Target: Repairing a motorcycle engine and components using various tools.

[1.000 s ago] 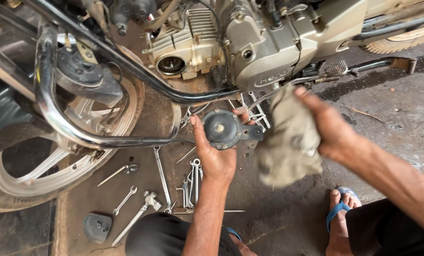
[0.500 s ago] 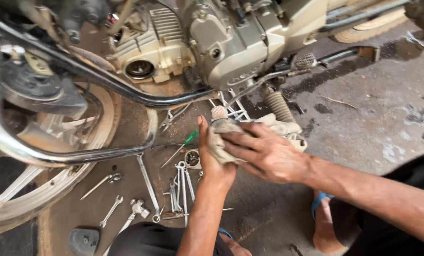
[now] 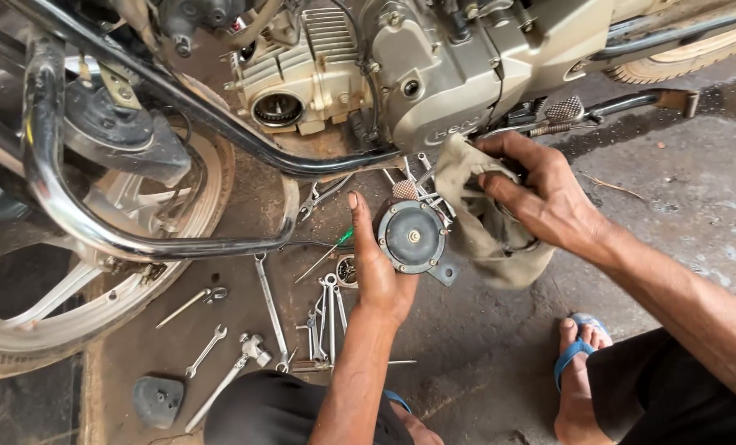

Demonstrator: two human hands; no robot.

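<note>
1. Two hands at work, low beside a motorcycle engine (image 3: pixel 434 82), over a dirty concrete floor (image 3: pixel 672 239).
2. Left hand (image 3: pixel 380 272) holds a round dark horn-like disc (image 3: pixel 411 237) upright, face toward the camera; thumb along its left edge, fingers behind it. Grip closed around the part, held clear of the floor, just below the engine case.
3. Right hand (image 3: pixel 541 202) is bunched into a grey-brown rag (image 3: pixel 479 227), fingers curled tight on the cloth. Rag hangs just beside the disc, at its right edge; whether cloth touches the disc at this instant is hard to tell.
4. Progress, judged: the disc is off the bike and in hand. Its face looks fairly free of grime, so wiping seems partly done. A small bracket (image 3: pixel 444 269) at its lower right looks dull, possibly not yet wiped.
5. Left to do, judged: finish the rim and back, which cannot be seen from this angle.
6. Surroundings: spanners (image 3: pixel 327 317) and a screwdriver with a green handle (image 3: pixel 327 251) lie scattered on the floor below the chrome crash guard (image 3: pixel 96 231); alloy wheel (image 3: pixel 63 305) at left; a foot in a blue sandal (image 3: pixel 574 354) at lower right.
</note>
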